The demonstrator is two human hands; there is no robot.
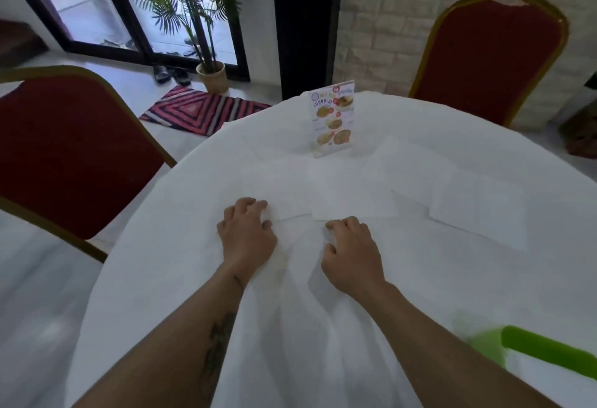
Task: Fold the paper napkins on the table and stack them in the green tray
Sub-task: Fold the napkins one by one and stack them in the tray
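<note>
Several white paper napkins lie flat and unfolded on the white tablecloth, hard to tell apart from it. One napkin (286, 194) lies ahead of my left hand (247, 235), another (352, 199) ahead of my right hand (350, 254). More napkins (407, 168) (478, 214) lie to the right. Both hands rest palm down with curled fingers, fingertips touching the near edges of the two closest napkins. No paper is lifted. The green tray (549, 351) sits at the near right edge of the table, blurred and partly cut off by the frame.
A standing menu card (332, 118) is at the far middle of the round table (181, 265). Red chairs with gold frames stand at the left (71, 152) and the far right (491, 59). A potted palm (211, 76) and a striped mat (197, 109) are on the floor beyond.
</note>
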